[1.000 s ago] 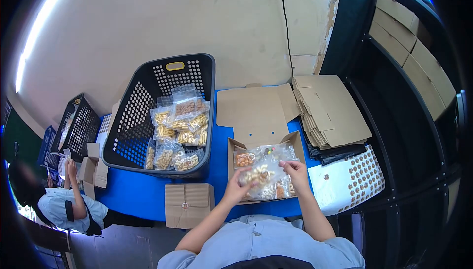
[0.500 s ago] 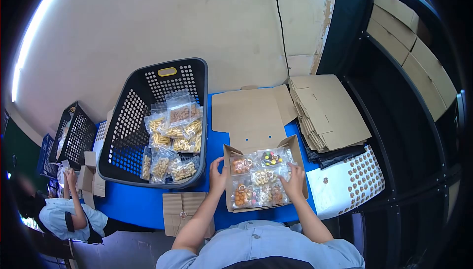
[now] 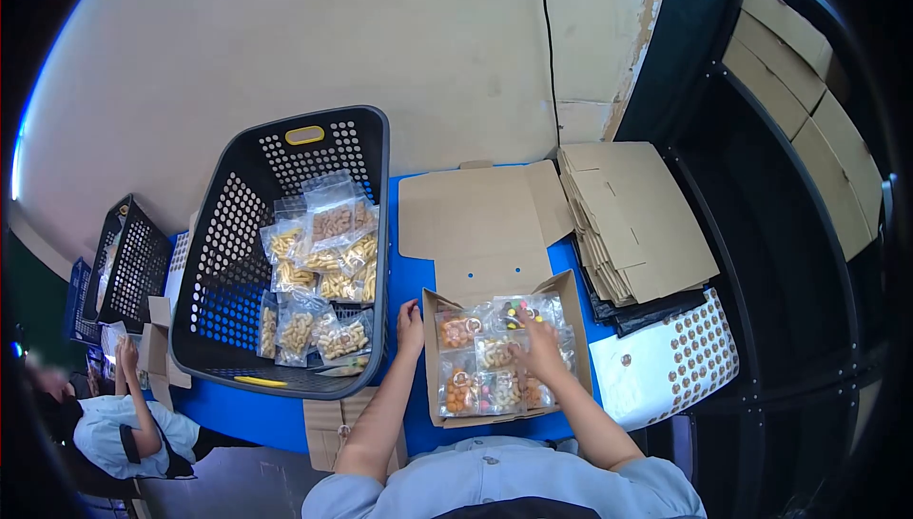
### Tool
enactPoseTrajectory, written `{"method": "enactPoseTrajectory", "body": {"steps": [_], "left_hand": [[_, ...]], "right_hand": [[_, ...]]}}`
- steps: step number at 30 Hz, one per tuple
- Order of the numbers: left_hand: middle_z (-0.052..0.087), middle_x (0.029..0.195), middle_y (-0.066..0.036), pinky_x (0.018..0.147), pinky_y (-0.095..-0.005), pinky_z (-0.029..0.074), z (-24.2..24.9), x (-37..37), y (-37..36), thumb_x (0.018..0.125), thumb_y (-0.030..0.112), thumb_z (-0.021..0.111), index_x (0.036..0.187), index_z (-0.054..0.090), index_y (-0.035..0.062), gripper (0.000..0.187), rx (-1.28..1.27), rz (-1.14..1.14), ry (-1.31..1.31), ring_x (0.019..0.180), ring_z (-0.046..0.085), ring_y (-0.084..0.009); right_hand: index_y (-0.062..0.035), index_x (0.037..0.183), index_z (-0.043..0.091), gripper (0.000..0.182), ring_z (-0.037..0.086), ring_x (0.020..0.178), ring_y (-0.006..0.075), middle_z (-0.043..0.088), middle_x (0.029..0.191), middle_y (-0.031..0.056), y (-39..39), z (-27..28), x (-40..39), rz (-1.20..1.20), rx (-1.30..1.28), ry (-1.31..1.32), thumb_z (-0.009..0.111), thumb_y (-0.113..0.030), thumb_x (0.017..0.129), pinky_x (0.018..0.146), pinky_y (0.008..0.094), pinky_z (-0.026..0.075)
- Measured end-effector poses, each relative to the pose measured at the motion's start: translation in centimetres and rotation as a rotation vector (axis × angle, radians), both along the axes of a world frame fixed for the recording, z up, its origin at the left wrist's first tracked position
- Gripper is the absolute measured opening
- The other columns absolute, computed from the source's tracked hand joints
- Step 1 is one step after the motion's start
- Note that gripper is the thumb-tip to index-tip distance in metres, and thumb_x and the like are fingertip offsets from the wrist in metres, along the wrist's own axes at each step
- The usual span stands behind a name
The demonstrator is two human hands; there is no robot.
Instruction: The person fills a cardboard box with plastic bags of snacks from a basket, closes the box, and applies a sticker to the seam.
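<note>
An open cardboard box (image 3: 431, 395) lies on the blue table, its lid laid back toward the wall. Clear bags of orange snacks (image 3: 460, 393), pale nuts (image 3: 495, 354) and colourful candies (image 3: 514, 312) fill it. My right hand (image 3: 540, 352) is over the bags inside, fingers apart, touching those near the middle. Just left of the box, my left hand (image 3: 410, 327) hovers near its wall; its fingers are bent and I cannot make out anything in them.
A black basket (image 3: 214, 262) with several snack bags stands left. Flat cardboard boxes (image 3: 637, 219) are stacked right, above a sticker sheet (image 3: 632, 381). Another person (image 3: 124, 433) works at far left beside a second basket (image 3: 143, 267). Shelves hold boxes (image 3: 780, 53).
My right hand has moved from the box's right side to the bags in the middle. My left hand has come off the left wall. The view has shifted slightly.
</note>
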State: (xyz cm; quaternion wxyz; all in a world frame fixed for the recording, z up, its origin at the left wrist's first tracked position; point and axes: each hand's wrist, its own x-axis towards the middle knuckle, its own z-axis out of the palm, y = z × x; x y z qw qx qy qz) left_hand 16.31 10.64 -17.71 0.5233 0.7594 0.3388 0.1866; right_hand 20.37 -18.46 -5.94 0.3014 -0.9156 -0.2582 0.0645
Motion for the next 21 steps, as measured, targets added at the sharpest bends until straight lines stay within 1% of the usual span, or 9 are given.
{"method": "enactPoseTrajectory", "body": {"steps": [3, 5, 6, 8, 9, 11, 18, 20, 21], "left_hand": [[0.064, 0.106, -0.016, 0.088, -0.0355, 0.046, -0.9, 1.4, 0.3, 0.097, 0.026, 0.044, 0.113, 0.059, 0.0048, 0.030, -0.095, 0.023, 0.017, 0.100, 0.060, -0.0268], [0.064, 0.105, -0.015, 0.087, -0.0354, 0.046, -2.6, 2.2, 1.0, 0.097, 0.028, 0.044, 0.113, 0.059, 0.0035, 0.032, -0.184, 0.030, -0.006, 0.100, 0.061, -0.0262], [0.064, 0.105, -0.015, 0.086, -0.0352, 0.046, -3.2, 2.7, 1.2, 0.097, 0.030, 0.043, 0.113, 0.058, 0.0022, 0.035, -0.269, 0.034, -0.030, 0.099, 0.061, -0.0256], [0.064, 0.106, -0.015, 0.086, -0.0351, 0.046, -3.3, 3.7, 1.3, 0.097, 0.032, 0.044, 0.112, 0.058, 0.0007, 0.038, -0.368, -0.027, 0.048, 0.099, 0.061, -0.0246], [0.064, 0.107, -0.015, 0.086, -0.0350, 0.046, -3.2, 4.2, 1.3, 0.096, 0.034, 0.045, 0.112, 0.058, -0.0009, 0.041, -0.464, -0.087, 0.130, 0.099, 0.061, -0.0237], [0.064, 0.107, -0.015, 0.085, -0.0350, 0.047, -2.8, 5.0, 1.2, 0.096, 0.037, 0.044, 0.111, 0.058, -0.0014, 0.044, -0.491, -0.092, 0.131, 0.099, 0.061, -0.0235], [0.064, 0.105, -0.014, 0.080, -0.0379, 0.051, -3.3, 7.1, -0.4, 0.095, 0.044, 0.038, 0.110, 0.059, 0.0017, 0.050, -0.825, -0.137, -0.062, 0.095, 0.063, -0.0260], [0.064, 0.099, -0.014, 0.080, -0.0432, 0.051, 1.5, 6.5, -1.4, 0.087, 0.039, 0.039, 0.106, 0.059, 0.0064, 0.043, -0.888, -0.056, 0.012, 0.091, 0.062, -0.0292], [0.065, 0.097, -0.013, 0.079, -0.0425, 0.051, -1.8, 7.2, -0.1, 0.084, 0.039, 0.040, 0.106, 0.059, 0.0060, 0.044, -0.897, -0.071, -0.041, 0.089, 0.062, -0.0290]], "right_hand": [[-0.0073, 0.130, 0.050, 0.050, 0.052, 0.103, 0.0355, 0.061, 0.110, 0.0166, -1.9, 0.1, 5.0, -0.203, 0.182, -0.259, 0.065, -0.023, 0.085, 0.092, 0.0440, 0.038], [-0.0051, 0.124, 0.055, 0.034, 0.056, 0.098, 0.0371, 0.062, 0.103, 0.0195, -3.5, -2.0, 10.1, -0.384, 0.364, -0.273, 0.050, -0.023, 0.095, 0.090, 0.0441, 0.042], [0.0003, 0.119, 0.056, 0.037, 0.060, 0.093, 0.0343, 0.063, 0.099, 0.0209, -3.8, -1.7, 11.3, -0.505, 0.389, -0.171, 0.038, -0.026, 0.100, 0.086, 0.0423, 0.045], [-0.0001, 0.119, 0.057, 0.039, 0.062, 0.096, 0.0283, 0.065, 0.104, 0.0173, -5.4, -5.8, 14.8, -0.584, 0.539, 0.188, 0.045, -0.031, 0.098, 0.085, 0.0390, 0.046], [-0.0001, 0.119, 0.057, 0.039, 0.062, 0.096, 0.0283, 0.065, 0.104, 0.0173, -5.9, -8.9, 16.7, -0.587, 0.542, 0.184, 0.045, -0.031, 0.098, 0.085, 0.0390, 0.046], [-0.0051, 0.121, 0.058, 0.041, 0.061, 0.100, 0.0244, 0.066, 0.103, 0.0140, -6.5, -13.7, 18.9, -0.468, 0.584, 0.699, 0.047, -0.035, 0.096, 0.084, 0.0386, 0.048], [-0.0064, 0.125, 0.056, 0.048, 0.059, 0.104, 0.0243, 0.063, 0.112, 0.0137, -3.5, -10.9, 18.6, -0.479, 0.775, 0.885, 0.052, -0.041, 0.092, 0.087, 0.0377, 0.046], [-0.0068, 0.126, 0.055, 0.051, 0.058, 0.106, 0.0243, 0.062, 0.115, 0.0137, -2.6, -9.8, 18.1, -0.470, 0.850, 0.914, 0.054, -0.044, 0.090, 0.088, 0.0374, 0.046], [-0.0071, 0.126, 0.054, 0.053, 0.058, 0.107, 0.0242, 0.061, 0.117, 0.0136, -2.9, -9.9, 17.0, -0.467, 0.887, 0.933, 0.055, -0.045, 0.089, 0.089, 0.0373, 0.046]]}}
